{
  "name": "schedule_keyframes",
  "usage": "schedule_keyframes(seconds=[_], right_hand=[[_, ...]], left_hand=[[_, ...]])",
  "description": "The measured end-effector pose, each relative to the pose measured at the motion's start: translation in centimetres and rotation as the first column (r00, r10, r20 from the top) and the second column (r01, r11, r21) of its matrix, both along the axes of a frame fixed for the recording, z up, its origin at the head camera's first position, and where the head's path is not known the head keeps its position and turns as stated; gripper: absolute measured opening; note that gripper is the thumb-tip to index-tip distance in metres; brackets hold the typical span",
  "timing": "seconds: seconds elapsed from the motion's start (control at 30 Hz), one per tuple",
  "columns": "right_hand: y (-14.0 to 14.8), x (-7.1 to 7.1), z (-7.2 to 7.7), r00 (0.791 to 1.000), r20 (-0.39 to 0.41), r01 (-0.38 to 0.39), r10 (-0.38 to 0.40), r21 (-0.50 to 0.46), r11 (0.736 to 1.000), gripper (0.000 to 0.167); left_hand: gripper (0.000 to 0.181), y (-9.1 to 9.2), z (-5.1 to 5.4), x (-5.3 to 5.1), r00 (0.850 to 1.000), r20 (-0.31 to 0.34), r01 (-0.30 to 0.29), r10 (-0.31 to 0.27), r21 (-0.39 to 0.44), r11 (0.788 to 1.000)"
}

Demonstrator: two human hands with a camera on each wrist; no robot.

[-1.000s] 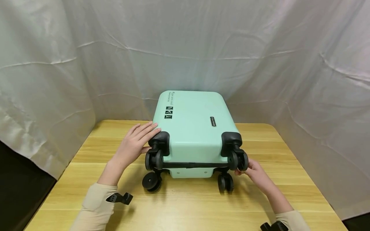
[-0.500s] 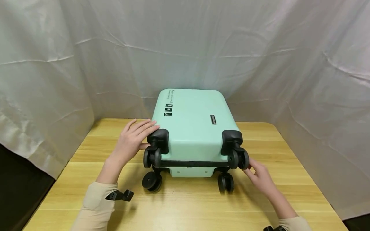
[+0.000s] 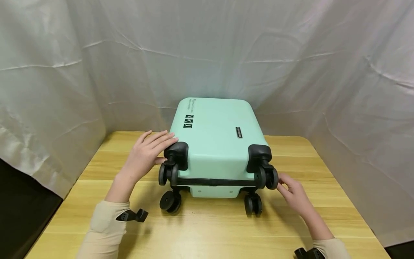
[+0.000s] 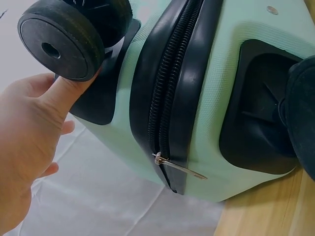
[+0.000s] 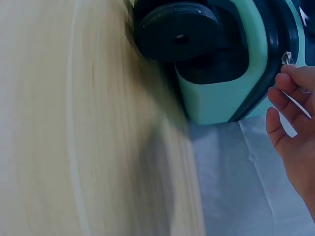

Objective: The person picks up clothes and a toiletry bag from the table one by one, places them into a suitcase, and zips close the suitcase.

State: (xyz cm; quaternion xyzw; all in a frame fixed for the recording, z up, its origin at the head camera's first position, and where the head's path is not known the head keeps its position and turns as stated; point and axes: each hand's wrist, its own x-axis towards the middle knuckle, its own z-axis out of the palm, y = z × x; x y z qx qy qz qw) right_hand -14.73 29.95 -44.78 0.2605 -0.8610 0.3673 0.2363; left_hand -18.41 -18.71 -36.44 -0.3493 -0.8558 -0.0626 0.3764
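A mint-green suitcase [image 3: 220, 154] lies flat, its wheeled end towards me. On its near left corner rests my left hand [image 3: 142, 158], fingers extended over the top edge. In the left wrist view the thumb touches the black corner guard [image 4: 101, 101] under a wheel [image 4: 61, 46]. A metal zipper pull [image 4: 179, 168] hangs from the zipper at that side. Low at the right side is my right hand [image 3: 294, 196], its fingertips partly behind a wheel [image 3: 268, 177]. The right wrist view shows its thumb and index finger pinching another zipper pull [image 5: 288, 58].
The suitcase stands on a wooden table [image 3: 210, 233], and its lower wheels [image 3: 170, 201] are near the tabletop. Pale cloth [image 3: 210, 54] hangs behind and on both sides. A black camera strap [image 3: 132, 216] is round the left sleeve.
My right hand has shifted slightly outwards and up along the suitcase's right side, out from beneath the wheel. The left hand keeps its place on the corner.
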Motion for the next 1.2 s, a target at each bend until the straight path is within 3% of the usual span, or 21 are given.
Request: schedule_keyframes(seconds=[0.23,0.5,0.77,0.93,1.03,1.2], right_hand=[[-0.5,0.3,-0.5,0.996,-0.032,-0.087,0.086,-0.048,0.995,0.037],[-1.1,1.6,-0.5,0.995,-0.004,-0.104,0.104,-0.066,0.992,0.036],[-2.0,1.5,-1.6,0.997,0.005,-0.078,0.082,-0.221,0.972,0.023],[-2.3,1.3,-2.0,1.0,0.017,-0.014,0.019,-0.273,0.962,0.023],[-2.3,1.4,-1.9,1.0,0.022,0.002,0.003,-0.252,0.968,0.026],[-2.9,2.3,-1.1,0.997,-0.007,-0.071,0.071,-0.183,0.981,0.033]], left_hand=[[0.09,-0.1,0.1,0.0,1.0,0.016,-0.002,0.002,0.026,1.0],[0.092,-0.1,-0.1,0.2,0.999,0.039,0.008,-0.009,0.027,1.0],[0.092,0.1,-0.2,0.1,1.0,0.015,0.008,-0.008,0.024,1.0],[0.092,0.5,-0.4,0.4,1.0,-0.014,-0.011,0.012,0.01,1.0],[0.092,0.7,-0.4,0.6,0.999,-0.026,-0.023,0.024,0.017,1.0],[0.091,0.7,-0.2,0.4,0.999,-0.039,-0.033,0.034,0.015,0.999]])
